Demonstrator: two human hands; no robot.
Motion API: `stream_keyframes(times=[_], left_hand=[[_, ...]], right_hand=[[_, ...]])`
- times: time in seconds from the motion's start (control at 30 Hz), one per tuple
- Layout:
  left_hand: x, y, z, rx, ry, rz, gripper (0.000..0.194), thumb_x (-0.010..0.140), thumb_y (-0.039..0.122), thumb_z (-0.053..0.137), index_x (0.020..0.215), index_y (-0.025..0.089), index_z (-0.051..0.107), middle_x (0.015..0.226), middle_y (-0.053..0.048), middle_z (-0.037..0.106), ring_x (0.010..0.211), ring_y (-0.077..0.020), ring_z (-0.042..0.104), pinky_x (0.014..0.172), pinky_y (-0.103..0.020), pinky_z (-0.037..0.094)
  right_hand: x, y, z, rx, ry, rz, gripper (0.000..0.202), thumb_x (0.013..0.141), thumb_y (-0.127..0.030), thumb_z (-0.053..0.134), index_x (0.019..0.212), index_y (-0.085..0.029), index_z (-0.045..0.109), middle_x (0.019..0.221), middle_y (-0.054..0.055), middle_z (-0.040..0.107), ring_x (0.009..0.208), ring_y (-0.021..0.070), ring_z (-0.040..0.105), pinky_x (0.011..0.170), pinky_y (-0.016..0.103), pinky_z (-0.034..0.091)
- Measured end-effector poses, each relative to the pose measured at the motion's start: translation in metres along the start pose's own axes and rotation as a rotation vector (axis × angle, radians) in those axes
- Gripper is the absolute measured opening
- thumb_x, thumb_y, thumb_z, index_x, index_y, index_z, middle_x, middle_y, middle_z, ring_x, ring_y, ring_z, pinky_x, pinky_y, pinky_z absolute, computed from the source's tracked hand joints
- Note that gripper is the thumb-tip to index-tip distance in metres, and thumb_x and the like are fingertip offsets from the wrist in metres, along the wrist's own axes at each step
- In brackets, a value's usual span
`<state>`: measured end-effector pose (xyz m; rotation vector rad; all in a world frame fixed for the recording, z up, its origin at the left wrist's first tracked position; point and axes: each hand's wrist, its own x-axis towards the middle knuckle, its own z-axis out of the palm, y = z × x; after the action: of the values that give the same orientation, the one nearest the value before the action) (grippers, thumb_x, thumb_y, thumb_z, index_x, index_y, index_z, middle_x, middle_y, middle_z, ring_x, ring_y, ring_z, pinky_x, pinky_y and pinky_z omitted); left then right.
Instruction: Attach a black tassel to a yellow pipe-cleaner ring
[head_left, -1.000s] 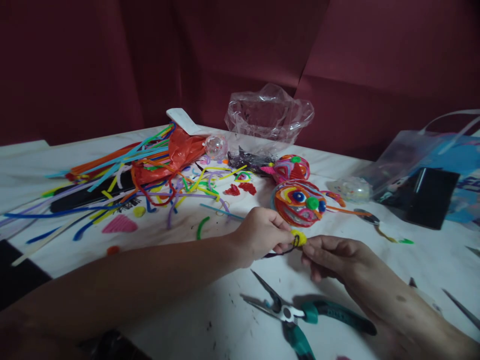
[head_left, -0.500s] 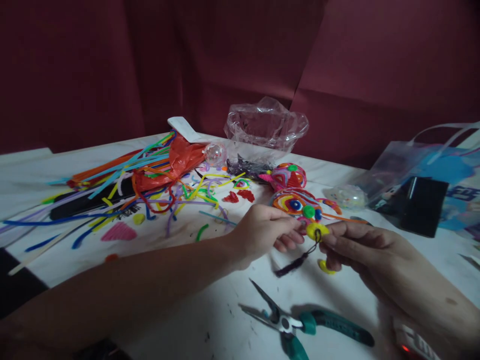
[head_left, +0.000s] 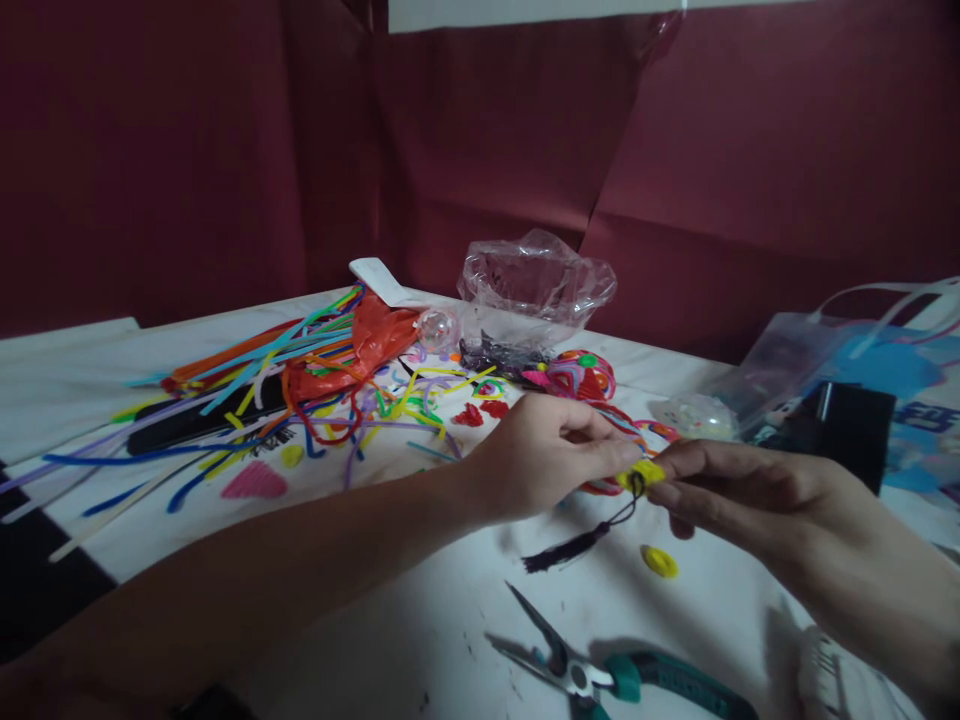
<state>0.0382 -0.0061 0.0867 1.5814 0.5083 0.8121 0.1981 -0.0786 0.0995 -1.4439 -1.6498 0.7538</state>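
Observation:
A small fuzzy yellow piece (head_left: 640, 474) is pinched between my two hands above the table. My left hand (head_left: 551, 460) holds its left side with closed fingertips, and my right hand (head_left: 750, 495) grips the right side between thumb and fingers. From the piece hangs a dark tassel (head_left: 566, 550) on a looped cord. Below lies a second yellow disc (head_left: 660, 561), flat on the table. Colourful coiled pipe-cleaner figures (head_left: 581, 374) sit behind my left hand, which partly hides them. Long-nose pliers (head_left: 577, 677) with green handles lie in front, jaws apart.
Bundled pipe cleaners (head_left: 247, 365) and an orange-red plastic bag (head_left: 382, 330) spread across the left. A clear plastic bag (head_left: 536, 280) stands at the back. At right are a transparent carrier bag (head_left: 795, 355) and a black box-like object (head_left: 855, 432). Pink and red pieces lie scattered.
My left hand has moved right and now pinches the yellow piece from its left side. The tassel has swung left. The view has tilted slightly up.

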Motion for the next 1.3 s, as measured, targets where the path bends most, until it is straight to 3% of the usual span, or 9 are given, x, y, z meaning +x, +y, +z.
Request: stream_keyframes(times=[0.27, 0.37, 0.57, 0.83, 1.3], left_hand=[[-0.003, 0.001, -0.003, 0.119, -0.071, 0.037, 0.006, 0.068, 0.014, 0.060, 0.072, 0.010, 0.059, 0.065, 0.000, 0.058, 0.059, -0.0067, 0.051, 0.057, -0.018, 0.040], [-0.004, 0.001, -0.001, 0.156, -0.077, 0.060, 0.005, 0.066, 0.011, 0.058, 0.071, 0.011, 0.058, 0.065, 0.000, 0.057, 0.059, -0.0070, 0.051, 0.055, -0.018, 0.040], [-0.005, -0.002, -0.001, 0.164, -0.077, 0.072, 0.006, 0.065, 0.012, 0.057, 0.070, 0.012, 0.054, 0.063, 0.001, 0.054, 0.057, -0.0070, 0.049, 0.052, -0.018, 0.039], [-0.009, -0.001, -0.001, 0.158, -0.077, 0.045, 0.007, 0.063, 0.009, 0.056, 0.069, 0.012, 0.053, 0.062, 0.001, 0.053, 0.056, -0.0064, 0.048, 0.051, -0.017, 0.037], [-0.012, -0.014, 0.002, 0.403, 0.060, 0.085, 0.005, 0.063, 0.016, 0.053, 0.067, 0.014, 0.055, 0.058, 0.002, 0.053, 0.054, -0.0080, 0.048, 0.047, -0.018, 0.036]], right_hand=[[0.004, 0.004, 0.003, -0.001, -0.018, 0.093, 0.064, 0.052, -0.077, 0.068, 0.063, -0.015, 0.063, 0.064, 0.011, 0.055, 0.056, 0.0208, 0.051, 0.040, 0.020, 0.039], [0.003, 0.008, 0.003, -0.024, -0.049, 0.103, 0.063, 0.055, -0.076, 0.066, 0.068, -0.015, 0.064, 0.068, 0.011, 0.056, 0.059, 0.0214, 0.051, 0.042, 0.020, 0.040], [0.002, 0.011, 0.008, -0.027, -0.067, 0.005, 0.060, 0.064, -0.074, 0.063, 0.067, -0.014, 0.062, 0.067, 0.010, 0.056, 0.055, 0.0181, 0.049, 0.041, 0.019, 0.036], [0.001, 0.010, 0.011, 0.022, -0.064, -0.040, 0.057, 0.065, -0.070, 0.067, 0.067, -0.013, 0.064, 0.059, 0.007, 0.053, 0.050, 0.0145, 0.044, 0.041, 0.017, 0.034], [0.002, 0.023, 0.020, 0.092, -0.021, -0.109, 0.054, 0.069, -0.066, 0.067, 0.064, -0.013, 0.063, 0.055, 0.005, 0.050, 0.046, 0.0120, 0.041, 0.038, 0.016, 0.033]])
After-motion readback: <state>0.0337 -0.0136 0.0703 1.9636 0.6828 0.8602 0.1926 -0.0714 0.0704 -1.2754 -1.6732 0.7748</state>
